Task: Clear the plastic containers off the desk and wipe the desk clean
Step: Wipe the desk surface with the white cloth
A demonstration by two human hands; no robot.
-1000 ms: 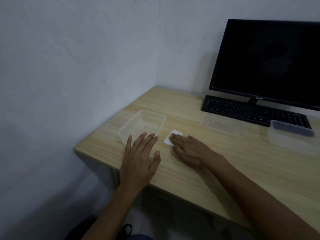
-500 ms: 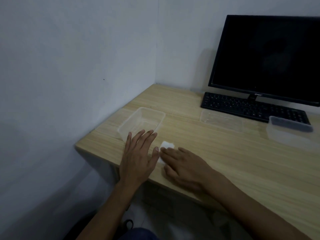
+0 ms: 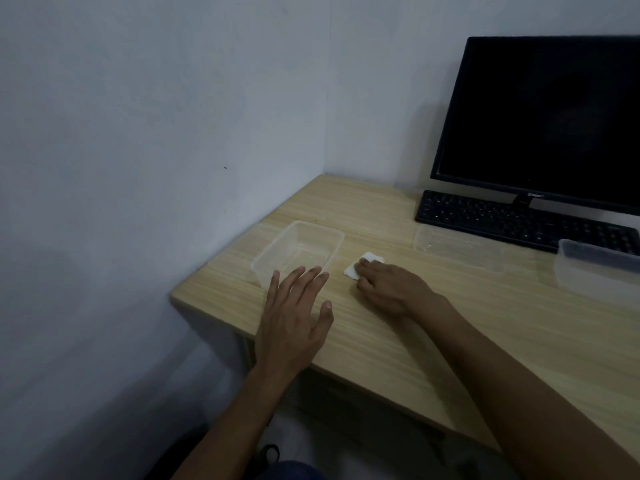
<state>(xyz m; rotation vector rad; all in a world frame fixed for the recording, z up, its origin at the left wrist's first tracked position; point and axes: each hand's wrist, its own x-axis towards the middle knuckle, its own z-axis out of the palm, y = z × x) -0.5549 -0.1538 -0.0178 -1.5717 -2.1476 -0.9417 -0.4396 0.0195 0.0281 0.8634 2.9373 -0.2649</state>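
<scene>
So the wiping is going on while containers sit on the tabletop [image 3: 519, 327], which is where I'd expect trouble. The right hand [image 3: 391, 289] has its fingers laid flat on a small white wipe [image 3: 363, 266], pressing it down on the wood, nothing curled around it as far as I can see. The left hand [image 3: 294, 320] is spread out with straight fingers, grip released, fingertips right at the near wall of the clear open container [image 3: 298, 252] by the left edge.

What could go wrong, my guess:
- That container looks light and sits near the left side of the tabletop. A wipe stroke or a nudge from the left hand could slide it toward the edge and off onto the floor.
- The wipe is tiny and only pinned by fingertips, so it could bunch up or slip out mid-stroke.
- There's a flat clear lid [image 3: 453, 245] just in front of the keyboard [image 3: 519, 223], and another clear container [image 3: 599, 268] further right, touching or overlapping the keyboard's near edge. Both are hard to spot against the wood, so it'd be easy to wipe around them and miss patches, or shove one into the keys.
- The monitor [image 3: 547, 123] is dark and well back, probably safe.

Labels: there's a small logo on the monitor's bottom bezel, but it's too blurry to read. Key legends are just pale dots. Nothing printed on the containers that I can make out.
</scene>
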